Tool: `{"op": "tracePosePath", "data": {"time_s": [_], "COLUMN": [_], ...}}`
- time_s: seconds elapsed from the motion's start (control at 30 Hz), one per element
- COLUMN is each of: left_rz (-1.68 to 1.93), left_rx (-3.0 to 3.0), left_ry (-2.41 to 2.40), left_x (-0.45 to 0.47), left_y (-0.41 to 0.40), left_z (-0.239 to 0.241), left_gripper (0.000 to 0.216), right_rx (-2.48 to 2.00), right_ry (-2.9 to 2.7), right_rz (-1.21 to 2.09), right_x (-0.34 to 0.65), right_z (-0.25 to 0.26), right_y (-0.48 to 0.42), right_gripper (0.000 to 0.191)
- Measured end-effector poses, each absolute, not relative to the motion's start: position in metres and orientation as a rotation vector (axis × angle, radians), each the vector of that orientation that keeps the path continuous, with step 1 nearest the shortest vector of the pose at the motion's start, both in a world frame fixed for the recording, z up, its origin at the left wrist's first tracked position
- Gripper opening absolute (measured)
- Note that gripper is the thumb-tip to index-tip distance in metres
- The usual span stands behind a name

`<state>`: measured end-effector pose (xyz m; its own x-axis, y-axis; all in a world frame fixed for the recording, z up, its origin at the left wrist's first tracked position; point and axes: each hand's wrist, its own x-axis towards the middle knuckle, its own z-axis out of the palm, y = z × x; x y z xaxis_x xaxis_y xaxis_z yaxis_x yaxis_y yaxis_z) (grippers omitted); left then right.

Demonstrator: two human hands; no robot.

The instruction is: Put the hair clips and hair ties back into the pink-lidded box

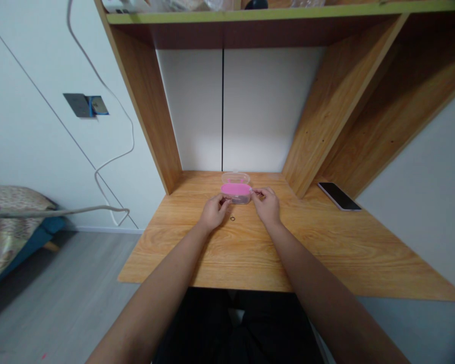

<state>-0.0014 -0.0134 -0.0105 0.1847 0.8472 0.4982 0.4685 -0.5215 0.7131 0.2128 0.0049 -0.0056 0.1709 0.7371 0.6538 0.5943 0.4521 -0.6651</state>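
- Counter (pixel 307 247): smooth, yellow-brown wood grain with dark swirls; spreads under and around the plastic box (pixel 241 200), which is the landmark here.
- Uprights of matching grain left and right of the box; smooth white back panel (pixel 265 111) behind it, split by a thin dark vertical seam.
- Shelf (pixel 242 17) high above and behind the box: yellow-green front edge, dark reddish underside, clear crinkled wrappings on top.
- Phone (pixel 339 196), flat slab, dark glossy face, pale rim; well to the box's right, lying on the counter.
- White cable (pixel 132 126), thin and looping, against the wall far left of the box.
- Box itself: small, oblong, rounded ends. Lower walls clear; flat, opaque pink layer (pixel 235 189) over the top. Clear oval lid (pixel 235 177) raised at the rear, pink bits along its lower edge. Contents too small to make out.
- Ring (pixel 232 219): tiny, dark, thin; on the counter just in front of the box.
- Left hand (pixel 213 211): fingers bent, tips at the box's front left. Right hand (pixel 266 203): fingers partly curled, tips at its right end. Cannot tell how firmly either grips, or whether anything small is pinched.
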Motion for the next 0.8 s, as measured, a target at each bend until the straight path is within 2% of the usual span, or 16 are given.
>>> {"op": "tracePosePath", "data": {"time_s": [0.8], "left_rz": [1.336], "left_rx": [2.060], "left_ry": [1.319], "left_x": [-0.004], "left_y": [-0.013], "left_z": [-0.011], "left_gripper": [0.026], "right_rx": [-1.312], "right_ry": [-1.525], "right_rz": [0.103], "right_x": [0.214], "right_z": [-0.013], "right_y": [0.018], "right_gripper": [0.033]}}
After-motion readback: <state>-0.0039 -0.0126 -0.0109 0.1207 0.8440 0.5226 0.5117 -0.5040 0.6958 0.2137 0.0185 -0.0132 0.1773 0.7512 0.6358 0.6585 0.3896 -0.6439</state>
